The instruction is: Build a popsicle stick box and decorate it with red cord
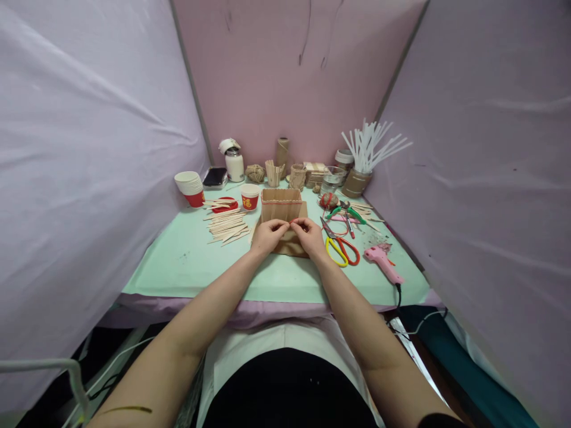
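Note:
A small open box point(281, 209) of upright wooden sticks stands at the middle of the table, with a thin red string point(282, 203) running along its upper part. It rests on a brown cardboard piece point(289, 248). My left hand point(270, 234) is closed in a pinch at the near side of the box. Close beside it, my right hand point(307, 236) pinches too, fingertips nearly meeting those of the left. A bit of red string shows between the fingertips; the rest of it is hidden by the fingers.
Left lie loose wooden sticks point(227, 226), a red dish point(225, 205) and paper cups point(190, 188). Right are scissors point(341, 246), green-handled pliers point(347, 209), a red string ball point(329, 200) and a pink glue gun point(384, 264). Jars and white glue sticks point(370, 148) line the back.

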A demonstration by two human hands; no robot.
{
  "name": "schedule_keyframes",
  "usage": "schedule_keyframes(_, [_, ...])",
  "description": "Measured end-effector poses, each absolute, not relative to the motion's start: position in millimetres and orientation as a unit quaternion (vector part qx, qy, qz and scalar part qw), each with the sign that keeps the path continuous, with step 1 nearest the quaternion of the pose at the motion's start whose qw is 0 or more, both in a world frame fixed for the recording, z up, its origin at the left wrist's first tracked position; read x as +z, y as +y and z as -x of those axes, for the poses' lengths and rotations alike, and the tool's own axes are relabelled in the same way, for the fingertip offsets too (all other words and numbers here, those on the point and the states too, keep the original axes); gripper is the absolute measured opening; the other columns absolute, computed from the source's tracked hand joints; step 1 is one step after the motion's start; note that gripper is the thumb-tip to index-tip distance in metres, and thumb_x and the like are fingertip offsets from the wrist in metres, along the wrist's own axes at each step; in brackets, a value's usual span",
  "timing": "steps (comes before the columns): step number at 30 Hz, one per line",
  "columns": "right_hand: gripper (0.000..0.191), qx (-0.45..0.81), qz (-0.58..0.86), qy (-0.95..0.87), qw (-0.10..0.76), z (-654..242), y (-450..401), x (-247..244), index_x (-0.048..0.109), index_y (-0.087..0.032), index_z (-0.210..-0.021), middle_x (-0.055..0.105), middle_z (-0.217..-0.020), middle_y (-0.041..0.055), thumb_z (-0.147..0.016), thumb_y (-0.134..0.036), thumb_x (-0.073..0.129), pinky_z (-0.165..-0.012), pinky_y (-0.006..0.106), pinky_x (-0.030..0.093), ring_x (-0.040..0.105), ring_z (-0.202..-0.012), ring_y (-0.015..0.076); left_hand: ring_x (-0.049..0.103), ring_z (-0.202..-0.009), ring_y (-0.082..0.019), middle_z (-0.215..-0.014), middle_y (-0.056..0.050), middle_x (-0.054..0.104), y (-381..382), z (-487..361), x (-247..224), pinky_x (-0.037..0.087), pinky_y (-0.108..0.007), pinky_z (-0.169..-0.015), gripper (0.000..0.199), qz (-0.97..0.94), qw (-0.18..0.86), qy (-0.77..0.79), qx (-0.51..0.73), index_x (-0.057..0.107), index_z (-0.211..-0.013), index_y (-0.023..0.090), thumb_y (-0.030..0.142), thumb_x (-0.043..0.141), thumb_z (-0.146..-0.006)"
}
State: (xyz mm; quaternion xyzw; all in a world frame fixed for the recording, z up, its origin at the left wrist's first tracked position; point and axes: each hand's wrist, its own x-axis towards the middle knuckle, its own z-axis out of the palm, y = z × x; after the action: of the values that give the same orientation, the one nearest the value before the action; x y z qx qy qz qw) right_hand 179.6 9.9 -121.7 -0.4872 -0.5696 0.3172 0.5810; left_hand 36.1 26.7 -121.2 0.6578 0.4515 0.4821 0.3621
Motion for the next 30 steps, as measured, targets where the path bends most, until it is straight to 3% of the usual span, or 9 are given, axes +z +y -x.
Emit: schedule_keyframes(30, [0.024,0.268,0.484,-0.618,0.559,-180.5,12.2,-125.7,0.067,-0.020,-0.079,0.068,-0.089,0.0068,-0.081,-0.041,0.055,-0.081,0.035,0.047,0.061,-0.087,0.0210,0.059,-0.071,-0.015,-0.075,-0.002,0.067,27.9,-37.1,-124.9,0.043,-0.025,-0.065,0.018,-0.666,0.312,0.457,0.500,0.069,-0.076,0.017,0.033,0.060,-0.078])
